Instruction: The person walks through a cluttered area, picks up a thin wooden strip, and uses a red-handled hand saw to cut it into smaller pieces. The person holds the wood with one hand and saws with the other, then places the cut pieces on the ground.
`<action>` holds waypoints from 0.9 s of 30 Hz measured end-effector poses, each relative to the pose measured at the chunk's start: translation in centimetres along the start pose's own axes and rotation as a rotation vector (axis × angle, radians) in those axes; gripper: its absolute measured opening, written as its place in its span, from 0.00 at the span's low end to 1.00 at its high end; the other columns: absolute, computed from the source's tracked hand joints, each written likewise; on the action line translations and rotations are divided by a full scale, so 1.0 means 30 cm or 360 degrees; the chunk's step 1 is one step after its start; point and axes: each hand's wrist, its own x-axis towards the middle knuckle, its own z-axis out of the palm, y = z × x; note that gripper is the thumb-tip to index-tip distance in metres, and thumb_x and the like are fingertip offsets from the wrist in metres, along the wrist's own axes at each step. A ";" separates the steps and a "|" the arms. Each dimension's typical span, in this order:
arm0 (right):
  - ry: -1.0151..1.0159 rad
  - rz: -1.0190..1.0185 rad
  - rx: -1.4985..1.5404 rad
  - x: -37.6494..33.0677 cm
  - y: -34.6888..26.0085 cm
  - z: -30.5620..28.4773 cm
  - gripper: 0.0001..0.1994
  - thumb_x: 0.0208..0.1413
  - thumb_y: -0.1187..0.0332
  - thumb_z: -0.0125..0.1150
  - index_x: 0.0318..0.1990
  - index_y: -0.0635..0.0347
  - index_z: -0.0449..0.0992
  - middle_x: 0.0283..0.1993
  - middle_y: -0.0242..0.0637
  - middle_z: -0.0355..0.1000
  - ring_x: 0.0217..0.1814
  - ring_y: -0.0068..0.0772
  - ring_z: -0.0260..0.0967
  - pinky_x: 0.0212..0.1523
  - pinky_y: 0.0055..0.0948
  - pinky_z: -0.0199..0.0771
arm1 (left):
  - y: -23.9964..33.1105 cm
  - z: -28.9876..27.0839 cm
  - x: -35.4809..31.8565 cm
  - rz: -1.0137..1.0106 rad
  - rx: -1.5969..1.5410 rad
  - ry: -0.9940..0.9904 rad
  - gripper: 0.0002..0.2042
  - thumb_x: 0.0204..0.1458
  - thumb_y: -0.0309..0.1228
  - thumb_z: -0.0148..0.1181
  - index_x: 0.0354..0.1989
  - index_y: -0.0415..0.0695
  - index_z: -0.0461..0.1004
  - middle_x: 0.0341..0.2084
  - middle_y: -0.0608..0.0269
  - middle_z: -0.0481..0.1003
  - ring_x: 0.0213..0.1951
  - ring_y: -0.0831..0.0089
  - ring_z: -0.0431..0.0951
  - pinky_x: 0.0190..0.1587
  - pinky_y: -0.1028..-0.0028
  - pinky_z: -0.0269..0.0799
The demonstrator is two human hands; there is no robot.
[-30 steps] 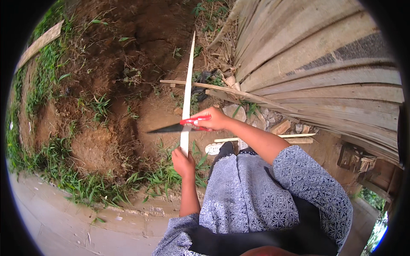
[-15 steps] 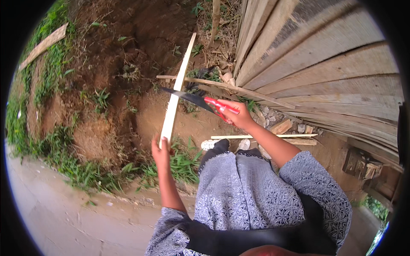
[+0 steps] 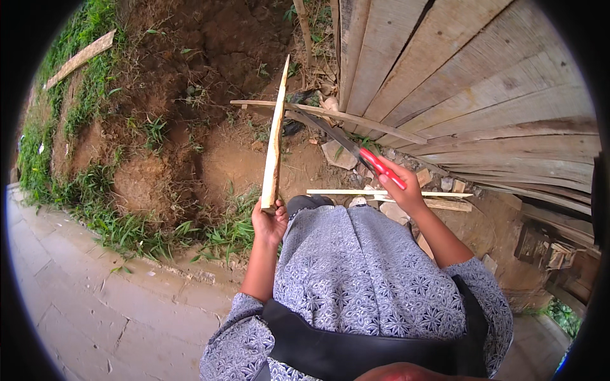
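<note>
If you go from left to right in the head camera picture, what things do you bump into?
Paved path → grass → dirt bank → wood strip held in the left hand → knife with a red handle in the right hand → plank wall.

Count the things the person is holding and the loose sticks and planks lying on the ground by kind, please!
Pointed wooden stake in left hand: 1
Red-handled knife in right hand: 1
Thin sticks on the ground: 2
Plank in the grass: 1
Total: 5
</note>
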 end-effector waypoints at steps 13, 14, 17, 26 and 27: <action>-0.0018 0.0718 -0.0115 -0.318 0.236 -0.192 0.12 0.64 0.58 0.61 0.42 0.58 0.79 0.28 0.25 0.68 0.22 0.13 0.60 0.22 0.17 0.61 | -0.248 0.040 0.053 -0.0353 0.0644 -0.0131 0.26 0.66 0.55 0.41 0.58 0.46 0.67 0.34 0.62 0.75 0.30 0.70 0.75 0.31 0.73 0.75; -0.0056 0.0718 -0.0159 -0.291 0.253 -0.197 0.20 0.64 0.49 0.58 0.40 0.59 0.79 0.29 0.28 0.69 0.21 0.14 0.60 0.22 0.17 0.61 | -0.265 0.058 0.065 -0.0425 0.0690 -0.0208 0.28 0.64 0.58 0.42 0.58 0.46 0.67 0.34 0.63 0.75 0.31 0.70 0.77 0.33 0.72 0.78; -0.0113 0.0964 -0.0118 -0.164 0.272 -0.189 0.30 0.62 0.37 0.52 0.42 0.60 0.79 0.30 0.31 0.70 0.24 0.18 0.62 0.24 0.21 0.64 | -0.351 0.093 0.116 -0.0396 0.1093 -0.0228 0.26 0.63 0.57 0.47 0.57 0.48 0.67 0.40 0.63 0.77 0.37 0.70 0.78 0.39 0.72 0.78; -0.0809 0.1261 -0.0295 0.244 0.248 -0.041 0.51 0.51 0.19 0.40 0.60 0.61 0.74 0.37 0.38 0.75 0.34 0.29 0.70 0.37 0.30 0.72 | -0.576 0.282 0.111 -0.0851 0.1483 -0.0662 0.32 0.64 0.62 0.35 0.67 0.54 0.61 0.61 0.68 0.71 0.50 0.68 0.73 0.55 0.60 0.66; -0.0727 0.1205 -0.0268 0.261 0.264 -0.030 0.51 0.51 0.20 0.41 0.61 0.61 0.73 0.36 0.38 0.75 0.33 0.29 0.70 0.36 0.31 0.72 | -0.608 0.263 0.132 -0.0949 0.1573 -0.0722 0.33 0.64 0.64 0.34 0.69 0.55 0.59 0.62 0.68 0.70 0.49 0.68 0.73 0.56 0.58 0.66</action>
